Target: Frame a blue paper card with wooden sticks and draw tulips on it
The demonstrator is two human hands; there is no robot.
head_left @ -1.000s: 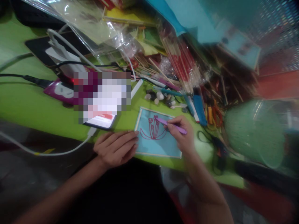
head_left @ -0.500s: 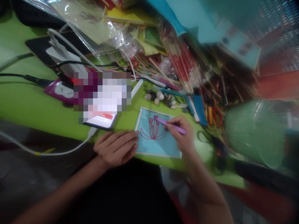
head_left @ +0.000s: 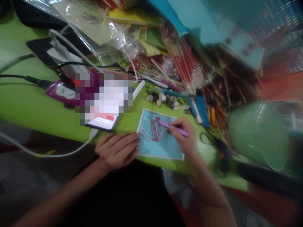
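A light blue panel [head_left: 151,149] with a pale raised border lies on the green table. Dark red outlines of stemmed flowers and curved leaves [head_left: 155,134] are drawn on it. My right hand [head_left: 183,134] is closed round a purple pen [head_left: 181,130], its tip at the top of the middle flower. That hand's lower side rests by the panel's right part. My left hand [head_left: 119,149] lies with fingers stretched out, their tips touching the panel's left edge; its thumb is mostly hidden.
Left of the panel, a lit phone [head_left: 104,122] with a charging cable leans by a purple power strip [head_left: 62,93]. Pebbles [head_left: 162,97], bundled sticks [head_left: 182,66] and orange-handled tools [head_left: 216,115] lie behind. A green translucent tub [head_left: 258,135] stands right.
The top of the middle flower now looks more filled with dark red. My right hand and the pen have barely shifted; my left hand stays in place.
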